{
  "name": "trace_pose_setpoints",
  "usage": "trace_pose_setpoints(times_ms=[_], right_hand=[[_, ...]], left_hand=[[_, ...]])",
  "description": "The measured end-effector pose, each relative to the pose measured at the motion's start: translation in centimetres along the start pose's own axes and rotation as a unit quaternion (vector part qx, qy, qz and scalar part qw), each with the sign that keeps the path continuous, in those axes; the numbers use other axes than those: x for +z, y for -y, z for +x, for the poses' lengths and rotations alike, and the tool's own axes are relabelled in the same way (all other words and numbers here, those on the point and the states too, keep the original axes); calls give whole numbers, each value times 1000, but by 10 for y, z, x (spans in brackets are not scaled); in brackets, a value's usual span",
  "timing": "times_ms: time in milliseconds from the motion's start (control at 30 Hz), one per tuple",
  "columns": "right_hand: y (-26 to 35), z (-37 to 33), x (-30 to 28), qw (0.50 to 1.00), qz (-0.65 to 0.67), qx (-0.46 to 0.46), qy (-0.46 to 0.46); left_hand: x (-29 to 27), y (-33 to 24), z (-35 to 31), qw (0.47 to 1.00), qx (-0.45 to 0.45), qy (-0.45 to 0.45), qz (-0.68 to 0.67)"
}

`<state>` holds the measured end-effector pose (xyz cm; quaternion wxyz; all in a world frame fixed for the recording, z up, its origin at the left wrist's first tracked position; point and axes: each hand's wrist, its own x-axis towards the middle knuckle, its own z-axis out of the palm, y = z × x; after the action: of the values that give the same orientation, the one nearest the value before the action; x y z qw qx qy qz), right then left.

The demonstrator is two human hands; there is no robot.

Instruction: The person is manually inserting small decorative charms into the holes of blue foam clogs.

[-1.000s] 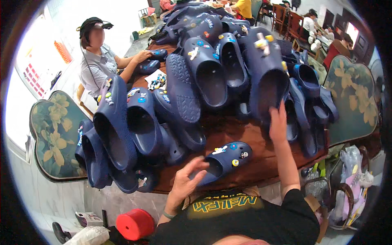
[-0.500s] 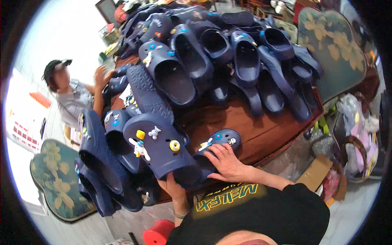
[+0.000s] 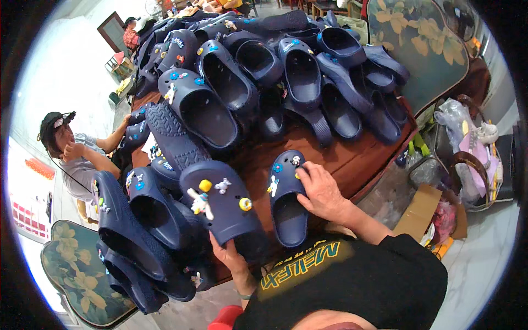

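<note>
In my left hand [image 3: 231, 257] is a large navy clog [image 3: 223, 209], gripped at the opening with the fingers partly hidden inside. Its toe carries a yellow charm, a small grey figure, a white figure and a yellow ring. My right hand [image 3: 324, 192] closes on the right side of a smaller navy clog [image 3: 284, 184], thumb by the opening and fingers near the toe. That clog has a blue flower, a white figure and a black-and-white charm on it. The two clogs are side by side, toes away from me.
Many navy clogs [image 3: 212, 118] are heaped over the far part of the brown-covered table [image 3: 346, 165]. More clogs [image 3: 132, 236] stack at the left edge. A person [image 3: 82, 148] sits at the left. Chairs [image 3: 88, 275], a cardboard box [image 3: 421, 214] and bags [image 3: 467, 159] stand around.
The smaller clog has turned more upright and lies clear beside the large one. My right hand has moved from across its toe to its right side. The seated person's one hand is now near the face.
</note>
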<state>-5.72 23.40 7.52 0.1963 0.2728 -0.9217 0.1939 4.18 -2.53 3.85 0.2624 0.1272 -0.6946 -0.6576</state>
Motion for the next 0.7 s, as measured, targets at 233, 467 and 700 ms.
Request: trace_pose_setpoints(times_ms=[233, 467, 700], right_hand=[[-21, -26, -3, 964, 7, 183, 192], [-68, -33, -55, 968, 123, 218, 27], [-101, 61, -70, 927, 328, 147, -104]], left_hand=[[23, 20, -9, 997, -19, 64, -37], [29, 39, -14, 986, -94, 114, -78], [46, 44, 2, 962, -140, 211, -106]])
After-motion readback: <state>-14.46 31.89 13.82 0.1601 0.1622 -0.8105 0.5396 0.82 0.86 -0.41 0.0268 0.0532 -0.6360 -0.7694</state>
